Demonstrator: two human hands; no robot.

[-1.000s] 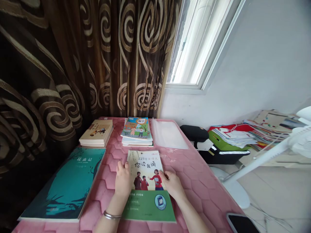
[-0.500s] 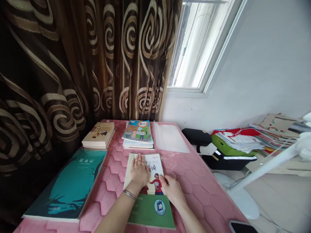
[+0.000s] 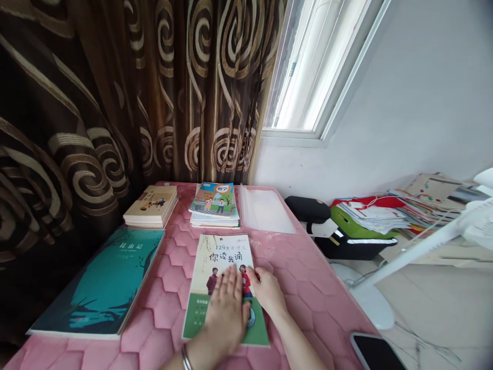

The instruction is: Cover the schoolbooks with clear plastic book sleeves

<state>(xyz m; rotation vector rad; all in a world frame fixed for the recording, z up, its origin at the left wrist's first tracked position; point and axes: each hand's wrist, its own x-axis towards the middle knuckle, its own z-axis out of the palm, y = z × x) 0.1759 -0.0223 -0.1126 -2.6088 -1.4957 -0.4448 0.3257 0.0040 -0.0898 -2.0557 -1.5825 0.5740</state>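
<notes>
A thin book (image 3: 215, 257) with a cream and green cover lies face up on the pink quilted surface. Flat on its lower cover rests my left hand (image 3: 227, 308), fingers stretched out, a silver bangle at the wrist. It hides part of the printed figures and the round badge. At the book's right edge, my right hand (image 3: 269, 293) is closed, with its thumb side over the cover; its other fingertips are hidden. To the left lies a large teal book (image 3: 111, 282). Farther back are a stack of tan books (image 3: 152, 204) and a pile topped by a blue maths textbook (image 3: 214, 199).
A clear plastic sleeve (image 3: 265, 208) lies at the back right of the pink table cover (image 3: 308, 288). A phone (image 3: 375, 352) sits near the right edge. Beyond are a black case (image 3: 308, 209), piled papers (image 3: 370, 213) and a white fan stand (image 3: 412, 257). A patterned curtain (image 3: 173, 92) hangs behind.
My left hand has slid down the cover towards me, uncovering the title. My right hand stays at the book's right edge. The whole view has shifted slightly.
</notes>
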